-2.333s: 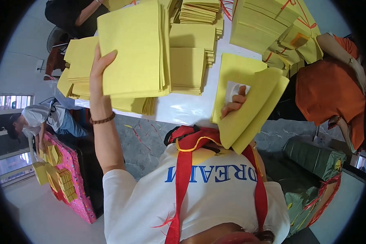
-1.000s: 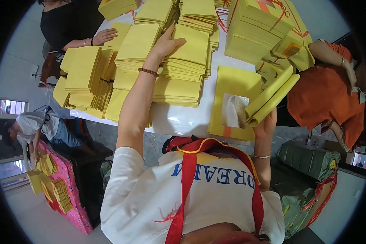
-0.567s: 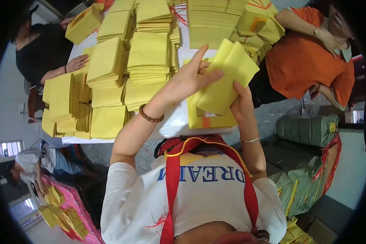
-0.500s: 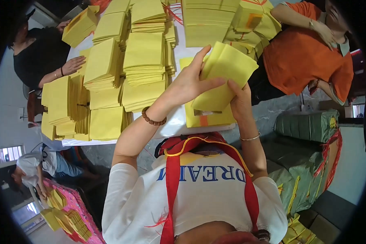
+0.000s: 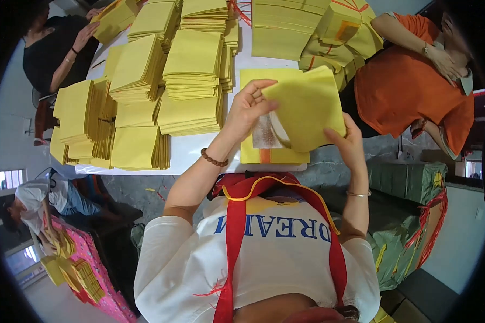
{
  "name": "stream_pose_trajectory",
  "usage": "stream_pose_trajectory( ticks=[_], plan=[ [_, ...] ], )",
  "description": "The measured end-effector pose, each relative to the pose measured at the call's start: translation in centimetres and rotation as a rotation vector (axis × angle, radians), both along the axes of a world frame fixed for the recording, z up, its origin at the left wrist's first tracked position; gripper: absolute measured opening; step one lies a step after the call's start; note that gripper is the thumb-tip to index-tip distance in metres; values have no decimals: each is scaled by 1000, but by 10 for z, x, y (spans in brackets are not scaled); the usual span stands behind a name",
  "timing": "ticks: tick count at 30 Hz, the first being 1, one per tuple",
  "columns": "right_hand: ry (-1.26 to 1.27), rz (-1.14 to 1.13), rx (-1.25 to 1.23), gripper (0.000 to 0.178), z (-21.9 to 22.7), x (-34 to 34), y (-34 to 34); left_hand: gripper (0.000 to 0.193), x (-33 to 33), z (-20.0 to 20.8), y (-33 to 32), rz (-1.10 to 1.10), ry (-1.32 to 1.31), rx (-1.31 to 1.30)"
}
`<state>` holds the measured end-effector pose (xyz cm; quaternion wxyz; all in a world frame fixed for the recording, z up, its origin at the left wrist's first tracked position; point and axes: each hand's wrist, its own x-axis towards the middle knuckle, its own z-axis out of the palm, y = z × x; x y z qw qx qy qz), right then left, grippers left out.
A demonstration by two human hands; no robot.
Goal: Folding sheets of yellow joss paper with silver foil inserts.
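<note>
Above the near right edge of the table I hold a folded wad of yellow paper sheets (image 5: 307, 110). My left hand (image 5: 248, 110) pinches its left edge between thumb and fingers. At the lower right corner, my right hand (image 5: 347, 142) grips it with the thumb on top. Below the wad's left side shows a patch with a silvery-brown face (image 5: 268, 132); whether it belongs to the held sheets I cannot tell. Under my hands lies a yellow paper stack (image 5: 253, 156) with an orange mark on its near edge.
Several stacks of folded yellow paper (image 5: 191, 64) cover the table's left and middle. Large yellow bundles (image 5: 285, 27) stand at the back. One person in black (image 5: 56, 54) works at the left, another in orange (image 5: 409, 91) sits at the right. Green wrapped bales (image 5: 404, 185) stand at the lower right.
The yellow sheets have turned more upright and fanned apart, uncovering more of the silvery-brown patch. My right hand has moved right and down to their corner; my left hand has moved down.
</note>
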<state>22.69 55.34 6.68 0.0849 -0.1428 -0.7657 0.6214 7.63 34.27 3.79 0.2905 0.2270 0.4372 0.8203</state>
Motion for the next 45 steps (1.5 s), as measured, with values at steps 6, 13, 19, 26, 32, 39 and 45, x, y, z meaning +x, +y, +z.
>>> stream_pose_trajectory(
  ticks=[6,13,19,26,32,39,45],
  plan=[
    [84,278,556,41,41,-14,-14,42,0,21,-29,-153,419,-413],
    [170,158,4,56,-13,-35,-16,34,-13,-40,-45,-88,142,-314],
    [92,206,-59,52,-61,-33,-21,35,-7,-45,-42,-78,139,-317],
    [98,62,-248,39,-46,-46,-30,42,3,-20,-23,157,71,-301],
    [-68,72,-743,41,-17,-55,-36,46,-6,-4,-19,177,-112,-233],
    [-97,104,-826,37,-32,-59,-32,59,2,13,-27,192,-91,-422],
    [-79,105,-911,37,-43,-63,-32,73,21,19,-39,174,-164,-356]
  ],
)
